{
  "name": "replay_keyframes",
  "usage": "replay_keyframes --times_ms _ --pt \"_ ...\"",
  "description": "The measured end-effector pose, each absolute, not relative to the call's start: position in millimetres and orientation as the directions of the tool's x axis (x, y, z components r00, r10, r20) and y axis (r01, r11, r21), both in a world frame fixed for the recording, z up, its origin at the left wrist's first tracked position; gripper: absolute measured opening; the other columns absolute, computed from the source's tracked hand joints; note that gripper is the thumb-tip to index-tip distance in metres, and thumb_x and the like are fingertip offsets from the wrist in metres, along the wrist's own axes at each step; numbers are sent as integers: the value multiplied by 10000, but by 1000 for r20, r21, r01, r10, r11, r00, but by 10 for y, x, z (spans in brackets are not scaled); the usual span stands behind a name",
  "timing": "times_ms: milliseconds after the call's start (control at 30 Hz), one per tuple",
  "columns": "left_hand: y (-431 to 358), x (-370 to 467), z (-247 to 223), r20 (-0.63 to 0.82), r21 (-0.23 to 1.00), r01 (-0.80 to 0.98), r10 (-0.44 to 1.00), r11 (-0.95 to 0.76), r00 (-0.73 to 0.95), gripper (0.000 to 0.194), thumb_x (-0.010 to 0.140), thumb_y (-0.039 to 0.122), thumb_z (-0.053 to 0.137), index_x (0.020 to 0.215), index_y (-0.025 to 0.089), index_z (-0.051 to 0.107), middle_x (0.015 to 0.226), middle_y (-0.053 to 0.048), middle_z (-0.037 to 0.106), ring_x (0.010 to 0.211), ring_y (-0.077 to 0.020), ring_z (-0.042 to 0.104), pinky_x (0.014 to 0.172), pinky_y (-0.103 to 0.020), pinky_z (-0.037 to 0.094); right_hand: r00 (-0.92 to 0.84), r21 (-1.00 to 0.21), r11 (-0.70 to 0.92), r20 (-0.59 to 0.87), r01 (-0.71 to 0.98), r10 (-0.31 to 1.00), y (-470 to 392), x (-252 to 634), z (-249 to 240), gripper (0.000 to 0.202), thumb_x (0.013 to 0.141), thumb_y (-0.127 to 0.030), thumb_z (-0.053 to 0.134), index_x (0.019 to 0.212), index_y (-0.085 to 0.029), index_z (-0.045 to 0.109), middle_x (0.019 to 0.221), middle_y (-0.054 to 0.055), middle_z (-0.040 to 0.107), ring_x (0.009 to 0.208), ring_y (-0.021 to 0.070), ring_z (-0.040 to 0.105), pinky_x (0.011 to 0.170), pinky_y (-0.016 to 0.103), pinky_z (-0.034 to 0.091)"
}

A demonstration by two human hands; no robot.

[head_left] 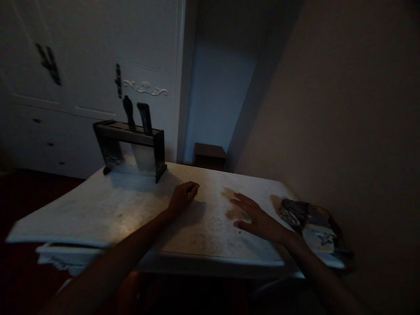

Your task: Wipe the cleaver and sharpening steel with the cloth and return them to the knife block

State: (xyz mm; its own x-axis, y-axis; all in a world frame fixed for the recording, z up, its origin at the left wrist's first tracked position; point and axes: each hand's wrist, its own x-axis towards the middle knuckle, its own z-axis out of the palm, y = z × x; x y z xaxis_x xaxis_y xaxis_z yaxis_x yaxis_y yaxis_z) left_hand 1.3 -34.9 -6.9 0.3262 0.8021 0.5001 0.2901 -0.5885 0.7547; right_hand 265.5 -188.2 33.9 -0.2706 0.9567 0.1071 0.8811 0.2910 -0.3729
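My left hand (183,194) is closed in a loose curl over the middle of the pale table (210,236). Whether anything small sits inside its fingers is too dark to make out. To its right, my right hand (259,220) hovers low over the tabletop, fingers spread and nothing in them. Its shadow falls on the surface beside the fingertips. Behind my left hand stands a knife holder (131,137) with dark ends and a see-through front. Two knives are in it: one with a rounded black handle (129,111), one with a straight black handle (145,118).
A bundle of patterned cloth (310,223) lies at the table's right edge, by the wall (344,131). A white cabinet (88,57) with dark handles stands behind on the left. Beyond the far edge is a small brown stand (210,151). The room is dim.
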Motion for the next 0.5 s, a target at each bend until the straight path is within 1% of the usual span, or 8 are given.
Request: replay_keyframes --times_ms 100,200,267,333,400,467,500 --pt "-313 -256 8 608 722 313 782 -617 139 277 855 371 512 837 164 696 763 -48 692 672 -153 599 651 -262 457 -382 -494 384 109 780 918 -1617 2296 343 645 886 -534 594 1445 -259 427 1566 93 315 1448 270 267 1176 499 262" --pt "-173 -694 106 672 723 354 724 -593 -158 219 838 311 527 921 166 667 856 -52 657 728 -158 576 680 -273 457 -439 -578 407 93 707 894 -1337 1932 395 672 862 -543 623 1437 -248 436 1538 97 369 1420 277 329 1178 502 267" --pt "-28 -1051 161 632 774 350 666 -527 -396 242 811 241 521 1020 164 615 966 -66 615 811 -170 570 726 -288 467 -452 -622 415 109 664 885 -1100 1697 420 703 829 -545 662 1428 -247 447 1515 100 407 1404 284 359 1175 505 274" --pt "133 -1419 203 559 829 345 624 -441 -546 304 763 193 546 1065 160 558 1013 -77 576 873 -186 557 809 -319 467 -450 -669 439 172 600 877 -805 1463 416 700 791 -538 702 1395 -259 485 1484 99 450 1377 291 400 1156 504 314" --pt "291 -1758 237 552 834 387 605 -395 -573 324 748 197 579 1067 160 534 1077 -93 543 973 -207 538 908 -347 442 -426 -743 457 253 489 868 -467 1220 397 695 769 -514 726 1366 -233 508 1447 134 482 1325 294 466 1114 491 376" --pt "436 -2037 264 531 847 390 627 -362 -570 364 737 202 597 1091 168 519 1122 -97 518 994 -209 536 939 -357 434 -377 -802 459 319 382 870 -127 961 385 704 739 -467 756 1341 -191 518 1400 178 512 1271 305 520 1075 492 412" --pt "501 -2148 276 500 865 369 652 -342 -569 397 733 208 607 1116 173 512 1134 -96 512 1002 -210 539 950 -366 432 -358 -821 457 336 341 871 27 830 389 696 740 -435 752 1340 -181 509 1396 189 510 1266 308 524 1056 491 428"
